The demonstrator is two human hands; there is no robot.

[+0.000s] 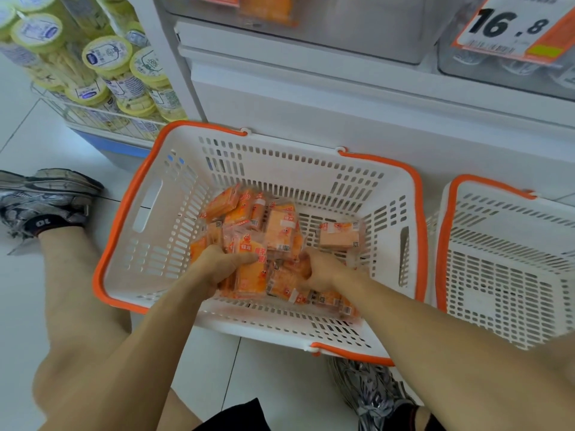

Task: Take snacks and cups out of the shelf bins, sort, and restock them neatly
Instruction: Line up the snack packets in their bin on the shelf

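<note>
Gripping a handful of orange snack packets (249,269), the left hand (217,264) has fingers curled round several flat packs stood roughly on edge, long axis running 6 to 12 o'clock. Right hand (320,270) just beside it at 3 o'clock, fingers curled down into the same pile, pinching packs; exact hold partly hidden. Pile sits in the near half of a white basket (149,213) with orange rim, packs jumbled, pointing every way. One lone packet (339,234) lies flat at 1 o'clock of the right hand, long axis 9 to 3. Second basket (510,262) at 3 o'clock. Green-lidded tubs (105,54) at 10 o'clock; price tag (513,26) at 1 o'clock.
</note>
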